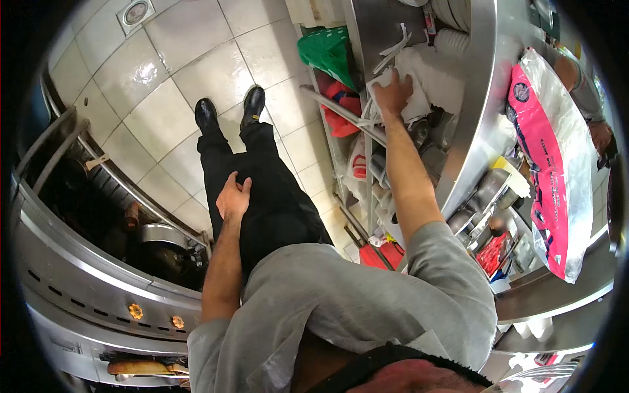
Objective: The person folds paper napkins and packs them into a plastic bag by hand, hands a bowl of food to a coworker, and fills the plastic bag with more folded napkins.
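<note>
My left hand (233, 196) hangs in front of the black trousers (275, 196), empty, with its fingers apart. On the right, my right arm stretches out to a metal shelf under the counter. There my right hand (394, 93) rests on crumpled white material (416, 108), perhaps cloth or plastic, with fingers spread. Whether the fingertips grip any of it is hard to tell. Beside this hand lie white strips (393, 49) and a metal bar (344, 110). Stacked white plates (451, 40) stand farther back on the shelf.
Green (325, 52) and red bags (341, 121) sit at the shelf's open side. A pink and clear plastic bag (547, 164) lies on the steel counter (481, 98). At the left are a stove front (98, 275) and a pot (164, 236). Another person's arm (567, 73) shows at far right.
</note>
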A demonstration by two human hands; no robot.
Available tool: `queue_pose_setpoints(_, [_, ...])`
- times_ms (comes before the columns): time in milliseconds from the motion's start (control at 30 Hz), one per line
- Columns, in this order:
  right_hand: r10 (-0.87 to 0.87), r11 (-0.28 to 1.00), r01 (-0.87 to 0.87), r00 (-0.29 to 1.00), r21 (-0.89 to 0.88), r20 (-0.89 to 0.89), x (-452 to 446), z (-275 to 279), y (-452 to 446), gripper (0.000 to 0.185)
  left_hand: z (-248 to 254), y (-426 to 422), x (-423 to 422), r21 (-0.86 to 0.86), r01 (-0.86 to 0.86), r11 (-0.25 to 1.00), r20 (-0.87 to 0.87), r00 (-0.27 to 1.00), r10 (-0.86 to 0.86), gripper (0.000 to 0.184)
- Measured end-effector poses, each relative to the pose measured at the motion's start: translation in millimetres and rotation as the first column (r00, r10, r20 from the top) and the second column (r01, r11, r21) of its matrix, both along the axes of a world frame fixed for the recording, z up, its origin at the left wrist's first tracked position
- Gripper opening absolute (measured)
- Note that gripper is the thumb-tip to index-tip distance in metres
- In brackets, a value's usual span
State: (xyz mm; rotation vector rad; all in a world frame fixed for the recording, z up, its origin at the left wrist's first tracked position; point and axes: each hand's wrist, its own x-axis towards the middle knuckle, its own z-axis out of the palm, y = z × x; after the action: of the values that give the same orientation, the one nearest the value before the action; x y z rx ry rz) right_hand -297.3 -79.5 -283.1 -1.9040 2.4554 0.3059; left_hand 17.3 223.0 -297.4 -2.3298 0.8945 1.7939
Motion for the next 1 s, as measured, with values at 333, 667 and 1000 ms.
queue_pose_setpoints(333, [0.208,0.86,-0.269,0.961,-0.434,-0.183,2.3,84.7,-8.6,0.048,-7.5,-5.6,2.7,0.018,0.013,1.0,0.019,1.0,-0.013,0.049])
queue_pose_setpoints(667, [-0.331,0.71,0.571,0.787,-0.411,0.521,-32.5,109.0,-45.6,0.049,-9.1,-8.2,7.0,-0.026,0.039,0.999,0.041,0.998,-0.038,0.046])
queue_pose_setpoints(1000, [-0.283,0.674,0.574,0.782,-0.465,0.555,-51.7,105.2,-32.7,0.048,-11.6,-11.3,7.1,-0.016,0.046,0.999,0.06,0.997,-0.045,0.045])
